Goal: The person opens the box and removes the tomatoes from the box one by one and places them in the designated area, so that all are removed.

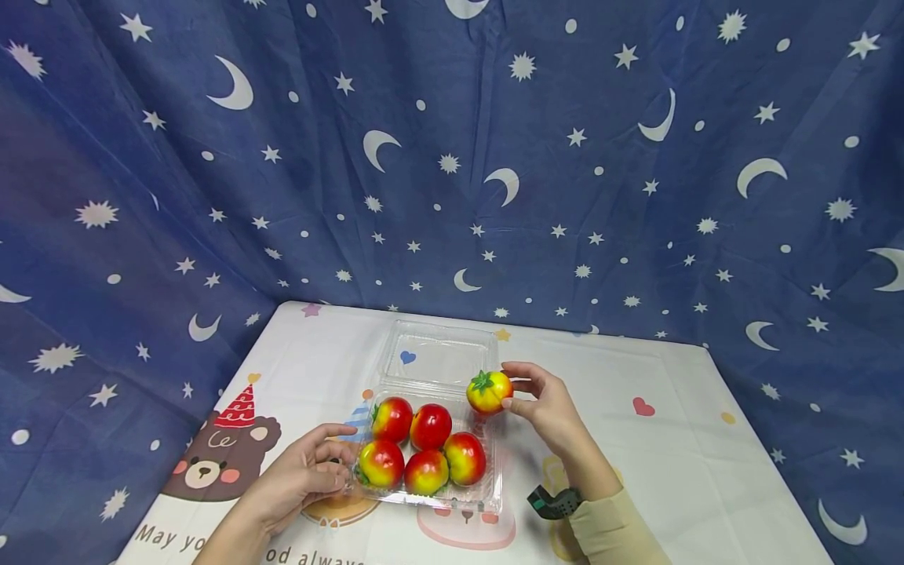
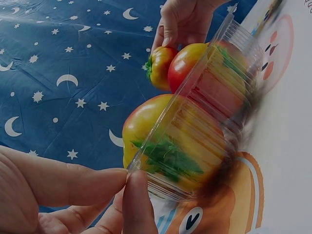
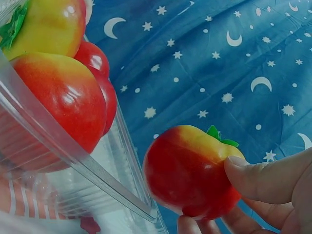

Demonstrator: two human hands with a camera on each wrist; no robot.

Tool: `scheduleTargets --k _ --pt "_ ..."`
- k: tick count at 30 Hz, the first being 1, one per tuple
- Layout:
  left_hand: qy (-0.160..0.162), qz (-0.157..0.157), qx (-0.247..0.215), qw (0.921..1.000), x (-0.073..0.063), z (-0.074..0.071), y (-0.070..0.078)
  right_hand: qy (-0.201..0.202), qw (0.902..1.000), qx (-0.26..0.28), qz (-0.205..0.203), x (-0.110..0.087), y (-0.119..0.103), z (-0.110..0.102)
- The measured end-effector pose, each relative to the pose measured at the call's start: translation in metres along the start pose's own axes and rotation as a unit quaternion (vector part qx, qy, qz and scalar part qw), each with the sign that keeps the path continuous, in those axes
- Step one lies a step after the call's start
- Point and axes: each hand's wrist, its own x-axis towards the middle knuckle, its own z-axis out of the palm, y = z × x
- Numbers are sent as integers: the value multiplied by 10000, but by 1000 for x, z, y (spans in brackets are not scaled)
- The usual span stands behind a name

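My right hand (image 1: 547, 404) holds a red-and-yellow tomato (image 1: 489, 394) with a green leafy top, between thumb and fingers. It is over the far right corner of a clear plastic clamshell box (image 1: 500, 494). Several similar glossy tomatoes (image 1: 431, 426) sit inside the box in two rows, toward its left and near side. At the left side, my left hand (image 1: 311, 475) pinches the box's rim between thumb and forefinger, as the left wrist view shows. The right wrist view shows the held tomato (image 3: 190, 175) just beyond the rim, its leaves turned away.
The box's clear lid (image 1: 441, 353) lies folded back behind it. A white tablecloth (image 1: 678, 471) printed with bears, hearts and lettering covers the table. Behind the table hangs a blue curtain (image 1: 424, 157) with moons and stars. A dark band (image 1: 554, 502) is on the right wrist.
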Motion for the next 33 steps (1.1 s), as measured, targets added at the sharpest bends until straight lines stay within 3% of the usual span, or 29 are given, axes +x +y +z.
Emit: scheduleTargets --k 33 --pt "12 -16 81 10000 -1 1 4 427 9985 261 236 5 10 -22"
